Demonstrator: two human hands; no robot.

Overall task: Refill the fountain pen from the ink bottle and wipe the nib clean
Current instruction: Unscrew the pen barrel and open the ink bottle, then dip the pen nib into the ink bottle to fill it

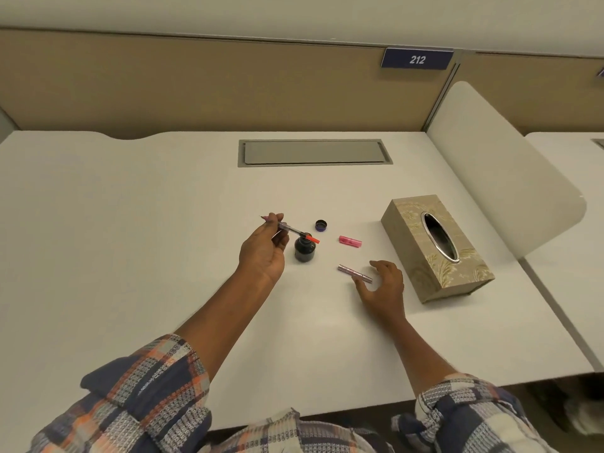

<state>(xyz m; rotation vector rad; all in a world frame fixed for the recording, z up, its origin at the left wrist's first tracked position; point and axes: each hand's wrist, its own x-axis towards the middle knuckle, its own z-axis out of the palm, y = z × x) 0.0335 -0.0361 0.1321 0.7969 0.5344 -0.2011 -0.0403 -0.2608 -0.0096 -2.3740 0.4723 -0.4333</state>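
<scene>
Desk (157, 230), one ink bottle (304, 250), one pen (292, 229) in left hand (262, 254)

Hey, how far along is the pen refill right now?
Done: bottle open, its lid aside; pen taken apart, barrel and pink cap on the desk. In hand: left hand holds the nib section above the bottle. Left: filling, as far as shows, wiping from the tissue box, reassembly.

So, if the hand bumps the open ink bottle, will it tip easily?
Probably not easily: the ink bottle looks squat and wide-based. Its cap lies off beside it, so any tilt could spill. On the smooth desk it may slide rather than fall.
</scene>
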